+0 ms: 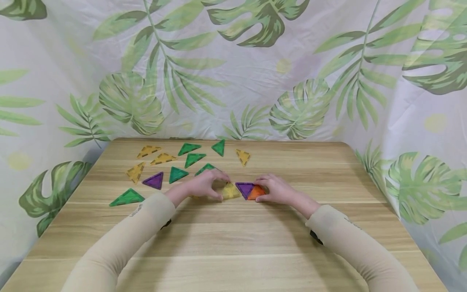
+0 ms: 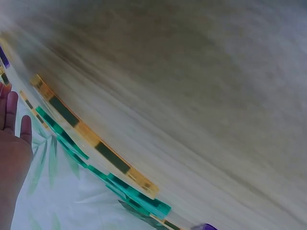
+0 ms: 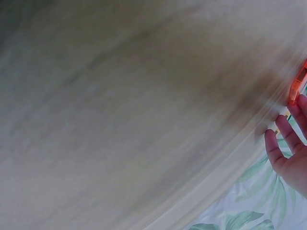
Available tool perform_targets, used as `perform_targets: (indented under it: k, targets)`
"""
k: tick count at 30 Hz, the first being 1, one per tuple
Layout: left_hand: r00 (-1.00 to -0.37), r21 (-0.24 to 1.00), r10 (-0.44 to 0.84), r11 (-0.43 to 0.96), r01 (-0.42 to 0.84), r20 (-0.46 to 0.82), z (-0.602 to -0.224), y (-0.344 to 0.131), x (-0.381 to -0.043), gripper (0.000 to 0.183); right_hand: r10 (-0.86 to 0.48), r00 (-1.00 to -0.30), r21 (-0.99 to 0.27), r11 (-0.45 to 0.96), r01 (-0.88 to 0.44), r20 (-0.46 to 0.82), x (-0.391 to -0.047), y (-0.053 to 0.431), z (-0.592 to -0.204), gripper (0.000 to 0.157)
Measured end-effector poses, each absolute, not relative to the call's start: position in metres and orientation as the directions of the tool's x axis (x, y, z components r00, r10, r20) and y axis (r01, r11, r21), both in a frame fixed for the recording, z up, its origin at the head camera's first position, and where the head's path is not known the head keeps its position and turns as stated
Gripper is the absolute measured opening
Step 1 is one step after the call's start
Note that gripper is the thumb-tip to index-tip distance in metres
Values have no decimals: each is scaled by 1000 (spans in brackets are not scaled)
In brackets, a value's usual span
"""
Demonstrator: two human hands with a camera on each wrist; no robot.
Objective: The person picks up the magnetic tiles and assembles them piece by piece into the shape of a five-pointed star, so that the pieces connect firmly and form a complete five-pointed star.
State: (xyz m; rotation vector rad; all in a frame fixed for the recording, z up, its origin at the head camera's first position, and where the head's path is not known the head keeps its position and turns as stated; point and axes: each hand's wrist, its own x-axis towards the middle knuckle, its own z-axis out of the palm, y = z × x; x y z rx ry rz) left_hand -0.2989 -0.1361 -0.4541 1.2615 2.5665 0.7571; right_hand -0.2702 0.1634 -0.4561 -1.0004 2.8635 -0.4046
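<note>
Yellow tile (image 1: pixel 230 191): on the table (image 1: pixel 233 247), near its middle, its left end partly covered by fingers.
Purple triangle (image 1: pixel 245 189): just right of the yellow tile, one point toward the person; whether those two touch, I cannot tell.
Orange tile (image 1: pixel 257 193): against the purple triangle's right side, its far end under fingers.
Left hand (image 1: pixel 205 183): thumb and fingers bent around the yellow tile, pinching it from the left.
Right hand (image 1: pixel 276 189): thumb and fingers pinching the orange tile from the right.
Hands together or apart: apart, facing each other across the three pieces.
Beyond the left hand: a green triangle (image 1: pixel 205 168), partly covered by it.
Under the left wrist: a sliver of yellow, mostly hidden.
Left of the left hand: another green triangle (image 1: pixel 178 174), then a second purple triangle (image 1: pixel 153 181); a long green triangle (image 1: pixel 127 197) lies nearer the person.
Far left: three yellow triangles (image 1: pixel 135 173) in a loose cluster.
Far middle: two green triangles (image 1: pixel 195 159), one behind the other; a single green one (image 1: pixel 219 148) to their right.
Beyond the purple and orange pair: a lone yellow triangle (image 1: pixel 243 157).
Sleeves (image 1: pixel 125 235): beige, on both arms.
Behind the table: a pale leaf-print cloth (image 1: pixel 251 87).
</note>
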Motion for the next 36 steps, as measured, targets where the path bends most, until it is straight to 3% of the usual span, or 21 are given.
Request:
perform_targets:
  k: [9,19,26,36]
  targets:
    - [-586,465,810,523,714,-10,-456,-127,-296,61,-623,-781,-263,750,-607,26,-270,163,-456,59]
    - [-603,458,798,542,704,-17,-457,-126,-295,68,-634,-772,-271,738,-618,33,-272,164,-457,59]
    - [-697,510,717,604,613,-12,-447,-146,-293,73,-642,-766,-265,732,-627,38,-270,165,-457,60]
    - [-786,447,615,687,573,61,-419,-211,-290,64,-647,-762,-251,731,-634,39,-270,166,-456,60]
